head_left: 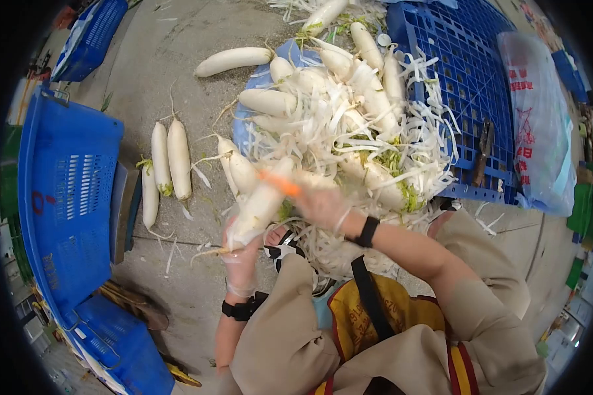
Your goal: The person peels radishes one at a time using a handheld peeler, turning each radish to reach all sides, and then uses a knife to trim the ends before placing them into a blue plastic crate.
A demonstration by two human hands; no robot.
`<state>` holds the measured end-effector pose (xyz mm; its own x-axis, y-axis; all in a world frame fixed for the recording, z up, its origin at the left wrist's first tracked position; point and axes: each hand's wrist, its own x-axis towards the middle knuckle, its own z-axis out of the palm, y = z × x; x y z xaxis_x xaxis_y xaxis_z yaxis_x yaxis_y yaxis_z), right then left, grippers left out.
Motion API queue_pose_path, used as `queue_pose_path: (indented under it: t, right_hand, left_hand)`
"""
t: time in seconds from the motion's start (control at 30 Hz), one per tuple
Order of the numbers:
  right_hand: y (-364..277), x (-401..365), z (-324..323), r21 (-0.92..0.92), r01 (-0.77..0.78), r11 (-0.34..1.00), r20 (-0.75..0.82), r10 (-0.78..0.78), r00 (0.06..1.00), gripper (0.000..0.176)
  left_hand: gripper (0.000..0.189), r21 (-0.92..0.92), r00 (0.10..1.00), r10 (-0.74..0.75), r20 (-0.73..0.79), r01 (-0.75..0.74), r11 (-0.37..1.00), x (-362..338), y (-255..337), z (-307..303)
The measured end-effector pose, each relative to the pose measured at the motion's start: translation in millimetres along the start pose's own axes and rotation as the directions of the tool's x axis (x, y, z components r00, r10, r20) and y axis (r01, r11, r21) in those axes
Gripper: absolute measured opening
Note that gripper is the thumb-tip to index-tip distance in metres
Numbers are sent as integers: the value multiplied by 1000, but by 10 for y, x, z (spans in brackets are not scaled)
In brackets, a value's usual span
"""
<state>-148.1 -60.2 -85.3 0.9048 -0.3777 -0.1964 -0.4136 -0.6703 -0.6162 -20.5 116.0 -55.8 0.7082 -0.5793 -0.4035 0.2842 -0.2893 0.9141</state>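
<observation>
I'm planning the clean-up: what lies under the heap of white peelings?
Blue sheeting shows at the left edge of the peelings, with grey floor beyond. Radishes and peelings cover the rest, so how far the sheeting reaches is hidden.

A blue basket (72,243) is sitting at left, and a plastic bag (534,125) (red-printed) is lying beside a blue lattice crate (478,193).

The head camera looks from above the person's own lap, forward and steeply down at the floor (151,85). The legs (280,349) fill much of the bottom, close to the lens; the left hand (244,258) and right hand (326,209) lie near the middle, the radishes (379,105) mostly beyond. The wide lens bows the crate (72,263) at left, and black rounds the corners.
</observation>
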Motion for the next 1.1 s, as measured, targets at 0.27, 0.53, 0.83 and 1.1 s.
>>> queue_pose_path:
  t: [0.27, 0.53, 0.83, 1.1]
  right_hand:
    - [642, 343, 135, 55, -499, 865, 132, 489, 862, 35]
    - [651, 332, 252, 36, -451, 892, 57, 449, 892, 38]
    - [434, 312, 140, 35, -484, 875, 70, 481, 874, 36]
    - [-248, -55, 238, 84, -64, 994, 118, 54, 992, 22]
  left_hand:
    - [57, -101, 998, -65, 0, 64, 993, -42, -94, -139]
    - [63, 87, 995, 64, 77, -70, 994, -36, -451, -339]
    - [50, -344, 974, -195, 114, 223, 912, 11, -727, -483]
    - [43, -346, 972, -229, 60, 235, 908, -21, -498, -341]
